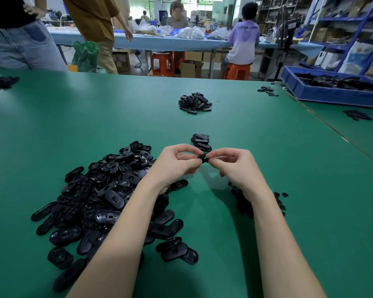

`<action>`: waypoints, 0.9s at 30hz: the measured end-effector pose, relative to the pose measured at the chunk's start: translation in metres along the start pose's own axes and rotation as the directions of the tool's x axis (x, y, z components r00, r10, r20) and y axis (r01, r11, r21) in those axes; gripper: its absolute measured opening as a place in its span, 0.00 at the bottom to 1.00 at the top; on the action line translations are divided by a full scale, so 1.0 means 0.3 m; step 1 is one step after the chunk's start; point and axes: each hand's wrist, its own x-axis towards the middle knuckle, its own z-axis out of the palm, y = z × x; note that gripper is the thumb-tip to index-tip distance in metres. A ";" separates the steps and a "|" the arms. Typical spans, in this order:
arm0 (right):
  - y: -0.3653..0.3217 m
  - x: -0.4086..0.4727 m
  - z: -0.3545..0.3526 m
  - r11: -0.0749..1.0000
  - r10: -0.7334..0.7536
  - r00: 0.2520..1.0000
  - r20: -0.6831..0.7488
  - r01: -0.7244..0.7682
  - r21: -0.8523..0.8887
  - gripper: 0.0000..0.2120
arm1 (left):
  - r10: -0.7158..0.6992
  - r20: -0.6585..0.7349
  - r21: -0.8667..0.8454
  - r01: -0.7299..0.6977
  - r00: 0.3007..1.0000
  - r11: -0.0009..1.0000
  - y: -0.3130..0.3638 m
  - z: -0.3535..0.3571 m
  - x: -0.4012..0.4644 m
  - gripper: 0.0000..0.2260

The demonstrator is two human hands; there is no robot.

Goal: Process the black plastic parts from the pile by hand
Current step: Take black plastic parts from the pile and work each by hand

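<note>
Both hands meet above the green counter (267,168), a little right of centre. The left hand (177,163) and the right hand (235,166) each pinch one end of a single black part (203,158) between thumb and fingertips, so each grip is grasping that same part. The part is held up off the counter; most of it is hidden by the fingers.

There are five groups of black parts in reach on the counter. The big pile (103,196) lies near left, under and beside the left forearm, with far too many oval parts to count. A short stack (201,141) sits just beyond the hands, roughly five or six parts, the exact count unclear. A far heap (194,102) lies past it at mid-counter, several dozen parts. A small scatter (241,197) of smaller dark pieces lies near right, partly hidden by the right forearm. A few more parts (267,90) lie at the far right edge.

One blue tray (332,94) holding dark pieces stands at far right. Another dark heap (0,82) sits at the far left edge.

Beyond the counter, two people stand at far left and two sit at a long blue bench (159,43). Three orange stools (237,70) stand there.
</note>
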 end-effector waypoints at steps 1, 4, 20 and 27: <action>-0.001 0.003 0.003 1.000 -0.012 1.000 -0.012 0.012 -0.021 0.06 | 0.003 0.001 0.004 -0.003 1.000 1.000 -0.001 -0.001 0.000 0.07; -0.003 0.011 0.012 0.991 -0.067 0.997 -0.049 0.061 -0.120 0.04 | 0.013 0.002 0.030 -0.013 1.000 0.999 -0.003 -0.005 -0.001 0.07; 0.006 0.012 0.015 0.978 -0.028 0.997 -0.070 0.013 -0.208 0.09 | -0.010 0.033 0.078 0.008 0.999 0.997 0.007 -0.023 -0.003 0.06; 0.005 0.003 0.022 0.999 0.017 1.000 -0.012 -0.017 0.041 0.07 | -0.001 0.014 0.027 0.001 1.000 1.000 0.007 -0.005 -0.007 0.06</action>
